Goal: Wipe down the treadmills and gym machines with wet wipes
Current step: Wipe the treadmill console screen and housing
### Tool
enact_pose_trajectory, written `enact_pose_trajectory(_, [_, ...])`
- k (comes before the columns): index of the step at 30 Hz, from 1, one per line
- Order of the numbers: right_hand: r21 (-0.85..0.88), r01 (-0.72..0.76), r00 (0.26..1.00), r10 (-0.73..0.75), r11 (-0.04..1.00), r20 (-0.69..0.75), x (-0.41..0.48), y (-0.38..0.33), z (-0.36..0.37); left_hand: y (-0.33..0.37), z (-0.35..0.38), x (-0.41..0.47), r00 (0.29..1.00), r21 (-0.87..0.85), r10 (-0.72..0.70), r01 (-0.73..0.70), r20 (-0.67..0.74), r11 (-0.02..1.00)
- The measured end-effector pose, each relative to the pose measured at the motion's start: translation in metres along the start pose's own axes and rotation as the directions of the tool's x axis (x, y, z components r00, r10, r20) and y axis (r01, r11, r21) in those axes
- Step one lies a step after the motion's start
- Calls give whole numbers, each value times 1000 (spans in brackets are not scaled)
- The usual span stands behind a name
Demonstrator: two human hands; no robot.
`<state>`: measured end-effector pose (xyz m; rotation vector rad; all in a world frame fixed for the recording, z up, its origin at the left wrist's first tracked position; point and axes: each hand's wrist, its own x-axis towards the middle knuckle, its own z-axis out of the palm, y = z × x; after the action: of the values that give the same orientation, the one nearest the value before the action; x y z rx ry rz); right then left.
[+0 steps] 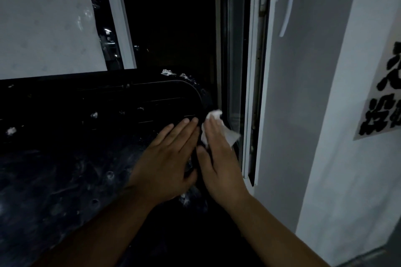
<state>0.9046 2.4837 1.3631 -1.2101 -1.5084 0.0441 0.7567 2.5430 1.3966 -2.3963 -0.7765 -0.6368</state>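
Observation:
A dark gym machine console (91, 158) with a curved black edge fills the lower left, speckled with white flecks. My left hand (167, 158) lies flat on its top with straight fingers. Beside it, my right hand (219, 154) presses a white wet wipe (230, 134) against the console's right edge, fingers straight over the wipe. Part of the wipe sticks out above and to the right of the fingers.
An open white window frame (256, 84) with a handle (286, 6) stands right beside the console. A grey wall with a black-lettered poster (382, 97) is at the right. A pale blind (47, 19) hangs at the upper left; darkness lies outside.

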Motion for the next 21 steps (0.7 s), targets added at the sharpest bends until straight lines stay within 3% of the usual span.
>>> enact_pose_trajectory(3, [-2,41,999,-41,999,35,-17,8,-8,2,0,1,1000,21,-8,8,4,1000])
enact_pose_trajectory(7, [52,-67,998,67,996,-8,18,-1,-5,1,0,1,1000,17,-5,5,6,1000])
enact_pose_trajectory(12, [-15,31,999,-30,999,18,-20,6,-8,3,-2,2,1000,52,-10,9,13,999])
enact_pose_trajectory(16, [45,-51,999,51,998,-6,10,-1,-13,2,-3,1,1000,37,-10,10,7,999])
enact_pose_trajectory(21, [-1,24,999,-24,1000,21,-10,5,-15,4,-3,2,1000,58,-6,6,10,998])
